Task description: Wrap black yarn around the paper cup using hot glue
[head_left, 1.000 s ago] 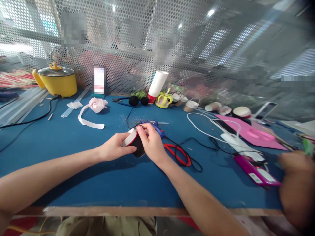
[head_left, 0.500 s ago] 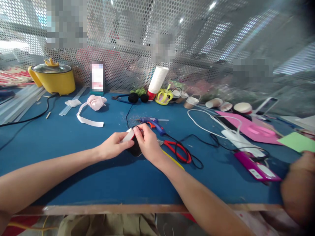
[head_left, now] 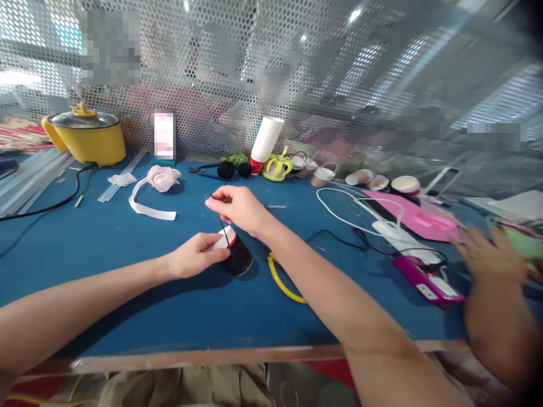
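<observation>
Handle, yellow and curved (head_left: 283, 284), one: noted on the blue table (head_left: 169, 311) at 4 o'clock from the black cup (head_left: 238, 258), partly covered by the right forearm. Purple device (head_left: 427, 281), one, at 3 o'clock, well apart.

Black cup, one, is tilted, its white mouth turned to 11 o'clock; contact of its base with the table cannot be told. It is gripped from 9 o'clock by the left hand (head_left: 195, 255), the thumb pressed near the mouth; the other fingers are partly hidden. One black strand (head_left: 223, 228) is drawn up from the cup at the left thumb. Its upper part is pinched between thumb and fingertips of the right hand (head_left: 237, 207), at 12 o'clock.

One hand of a co-worker (head_left: 492, 257), blurred, fingers spread, is seen at 3 o'clock; one pink sheet (head_left: 394, 210) lies between 2 and 3.

Farther off: one pale rosette (head_left: 162, 178) with a white strip, 10 o'clock; two black pom-poms (head_left: 225, 169), 12; one yellow basket (head_left: 278, 168), 1. One yellow pot (head_left: 95, 144) is recorded at 10, one lit phone (head_left: 163, 135) at 11. All are backed by one perforated screen (head_left: 220, 85).
</observation>
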Action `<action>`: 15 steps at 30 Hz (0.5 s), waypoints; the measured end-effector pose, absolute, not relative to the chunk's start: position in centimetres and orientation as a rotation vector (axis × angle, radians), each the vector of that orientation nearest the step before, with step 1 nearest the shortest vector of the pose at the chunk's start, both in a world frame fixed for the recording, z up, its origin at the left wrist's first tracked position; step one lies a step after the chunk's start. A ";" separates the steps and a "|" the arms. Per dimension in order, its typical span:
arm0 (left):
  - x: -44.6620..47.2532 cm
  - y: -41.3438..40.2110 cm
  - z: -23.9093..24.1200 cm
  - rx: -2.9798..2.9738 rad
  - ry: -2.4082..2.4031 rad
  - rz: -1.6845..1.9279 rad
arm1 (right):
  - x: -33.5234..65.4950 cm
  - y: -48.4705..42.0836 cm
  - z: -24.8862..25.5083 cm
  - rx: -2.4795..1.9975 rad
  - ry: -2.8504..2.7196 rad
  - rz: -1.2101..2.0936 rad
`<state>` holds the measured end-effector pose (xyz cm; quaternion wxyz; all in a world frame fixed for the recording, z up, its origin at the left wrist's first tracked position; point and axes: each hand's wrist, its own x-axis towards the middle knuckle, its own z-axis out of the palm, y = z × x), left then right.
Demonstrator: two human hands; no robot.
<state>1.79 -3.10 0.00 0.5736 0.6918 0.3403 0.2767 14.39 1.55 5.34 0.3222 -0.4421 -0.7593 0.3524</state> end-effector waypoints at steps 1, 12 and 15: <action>1.8 -3.1 -0.1 1.626 0.802 0.650 | 13.7 2.0 5.7 -1.155 -2.046 1.013; 1.4 -3.2 -0.4 1.612 0.896 0.697 | 19.3 5.7 6.9 -1.837 -2.200 0.304; 1.4 -3.0 -0.4 1.640 0.953 0.722 | 22.2 5.2 5.4 -2.040 -2.150 0.225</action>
